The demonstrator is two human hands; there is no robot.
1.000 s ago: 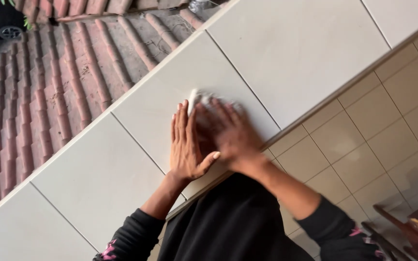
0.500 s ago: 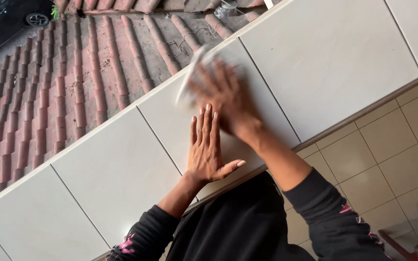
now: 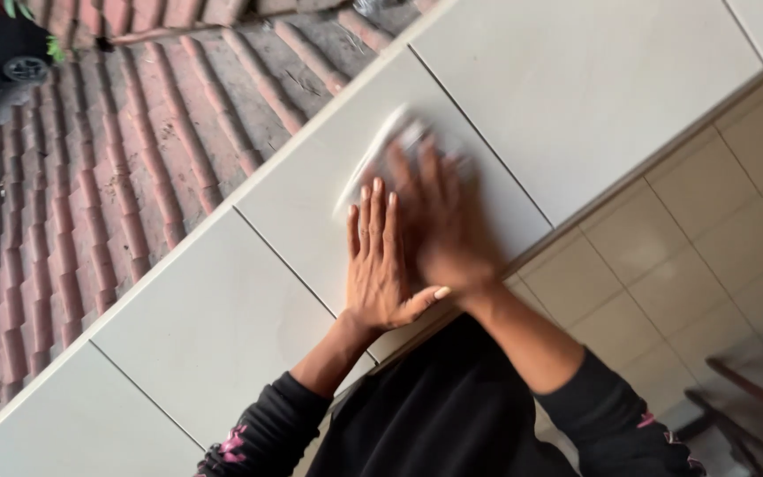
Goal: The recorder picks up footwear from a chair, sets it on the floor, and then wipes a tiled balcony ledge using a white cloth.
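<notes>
Head view, one entry.

Left hand [image 3: 380, 261]: one, laid flat on the pale tiled ledge [image 3: 214, 327], fingers [image 3: 373, 212] straight and close together, holding nothing.

Right hand [image 3: 439, 221]: one, blurred, palm pressed down on a white cloth [image 3: 381, 155]; fingers spread over it, not curled round it.

White cloth: one, on the ledge near its outer edge, partly under my right hand.

Handling note: I judge that even pressure and overlapping passes suit the wiping, with my left hand as a brace.

Ledge tiles: four large ones in view. Beyond: a red clay-tile roof [image 3: 90, 194]; one dark car [image 3: 2, 62].
</notes>
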